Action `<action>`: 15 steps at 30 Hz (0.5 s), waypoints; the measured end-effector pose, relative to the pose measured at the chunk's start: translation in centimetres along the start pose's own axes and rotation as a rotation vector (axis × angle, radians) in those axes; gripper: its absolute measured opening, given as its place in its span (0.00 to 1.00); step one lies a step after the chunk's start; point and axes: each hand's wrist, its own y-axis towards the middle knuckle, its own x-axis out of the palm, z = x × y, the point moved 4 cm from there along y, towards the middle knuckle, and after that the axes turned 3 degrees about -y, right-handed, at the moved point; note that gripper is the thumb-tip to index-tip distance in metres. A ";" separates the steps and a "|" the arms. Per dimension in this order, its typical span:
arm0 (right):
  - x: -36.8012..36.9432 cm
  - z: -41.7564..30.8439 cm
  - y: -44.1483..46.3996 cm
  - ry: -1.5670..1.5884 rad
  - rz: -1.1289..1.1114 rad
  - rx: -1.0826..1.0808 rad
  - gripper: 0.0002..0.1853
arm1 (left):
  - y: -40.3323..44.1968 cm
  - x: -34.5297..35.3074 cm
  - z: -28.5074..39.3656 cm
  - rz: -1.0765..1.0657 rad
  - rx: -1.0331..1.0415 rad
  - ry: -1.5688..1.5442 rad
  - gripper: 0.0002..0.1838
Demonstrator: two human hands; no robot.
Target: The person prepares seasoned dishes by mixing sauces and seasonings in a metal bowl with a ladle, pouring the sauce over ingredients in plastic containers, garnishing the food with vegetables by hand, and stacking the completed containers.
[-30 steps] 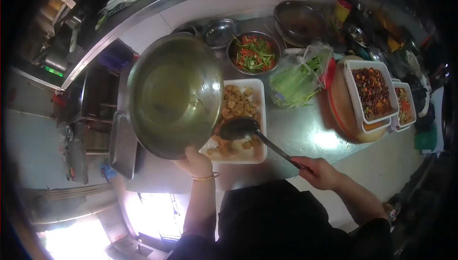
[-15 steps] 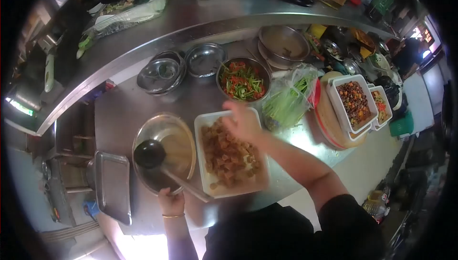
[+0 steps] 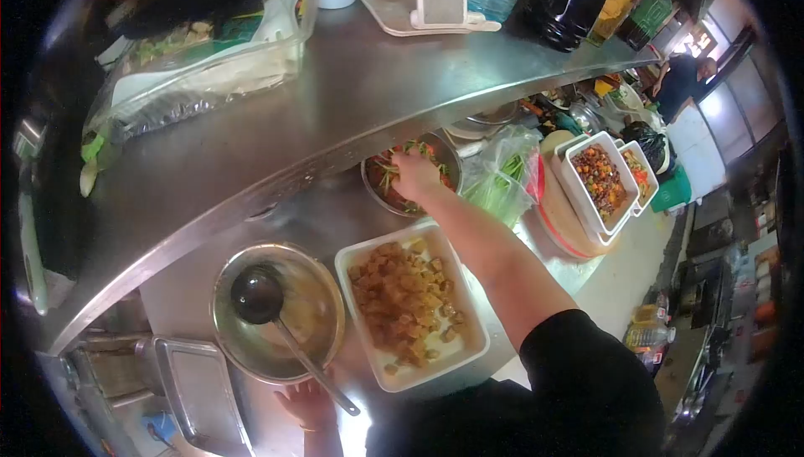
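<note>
My right hand (image 3: 412, 174) reaches into the metal bowl of red and green cut vegetables (image 3: 434, 147); its fingertips are hidden among the pieces. My left hand (image 3: 306, 402) is at the near rim of the large metal bowl (image 3: 219, 323), fingers spread, holding nothing. Inside that bowl rests a dark ladle (image 3: 257, 294), its handle leaning over the rim close to my left hand. Beside it, a white tray (image 3: 479, 341) holds brown cubes (image 3: 402, 298).
A bag of green vegetables (image 3: 504, 174), a round board (image 3: 559, 216) and white trays of food (image 3: 600, 180) stand right. An empty metal tray (image 3: 199, 390) lies left. The raised steel shelf (image 3: 368, 80) overhangs the back. A person (image 3: 682, 80) is far right.
The large bowl came down from over the white tray onto the table. The ladle, let go by my right hand, now rests in it. My right hand moved up into the vegetable bowl.
</note>
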 end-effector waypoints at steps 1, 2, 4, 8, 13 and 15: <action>0.2 0.7 0.4 0.040 -0.002 -0.002 0.27 | 1.3 -3.4 -0.9 -0.098 -0.030 0.030 0.28; -0.3 1.1 0.4 0.069 0.035 -0.016 0.25 | 1.7 -5.4 -1.7 -0.194 -0.057 0.060 0.26; -1.8 1.8 0.0 0.132 0.100 -0.053 0.22 | 0.3 -5.1 -3.2 -0.151 -0.143 0.110 0.22; -4.2 3.0 1.3 0.374 0.157 -0.065 0.20 | -0.4 -5.8 -6.9 -0.442 -0.389 0.020 0.19; -5.1 4.3 0.0 0.512 0.220 -0.063 0.22 | -5.1 0.4 -9.8 -0.129 -0.231 0.728 0.17; -6.7 3.0 -3.4 0.665 0.193 -0.165 0.19 | -3.5 -1.6 -10.5 -0.227 -0.205 0.832 0.17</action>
